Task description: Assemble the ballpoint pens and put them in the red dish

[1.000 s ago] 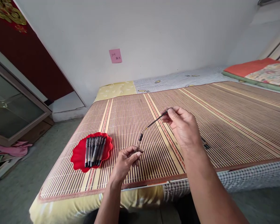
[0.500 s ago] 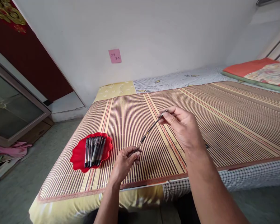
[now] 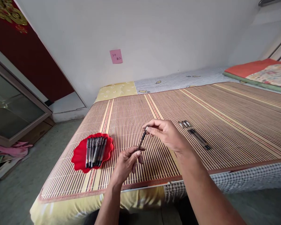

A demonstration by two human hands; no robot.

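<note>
My left hand [image 3: 128, 160] is closed around the lower part of a pen barrel [image 3: 142, 138], which slants up to the right above the mat. At its upper end, my right hand [image 3: 167, 135] pinches the tip of a thin refill [image 3: 146, 128] between thumb and fingertips. Most of the refill is out of sight, apparently inside the barrel. To the left, several black-capped clear pens [image 3: 95, 151] lie side by side on a red scalloped plate [image 3: 77, 157]. A few more pens [image 3: 198, 137] lie on the mat beyond my right forearm.
A striped bamboo mat [image 3: 128, 115] covers the bed, over yellow and checked bedding [image 3: 121, 87]. Folded orange and floral cloth [image 3: 259, 73] rests at the far right. A pink note [image 3: 116, 56] is stuck on the white wall. A glass-panelled door [image 3: 11, 103] stands at the left.
My right hand has moved down and left towards my left hand, and the long exposed refill has slid out of sight towards the barrel. The pens on the right have come into view.
</note>
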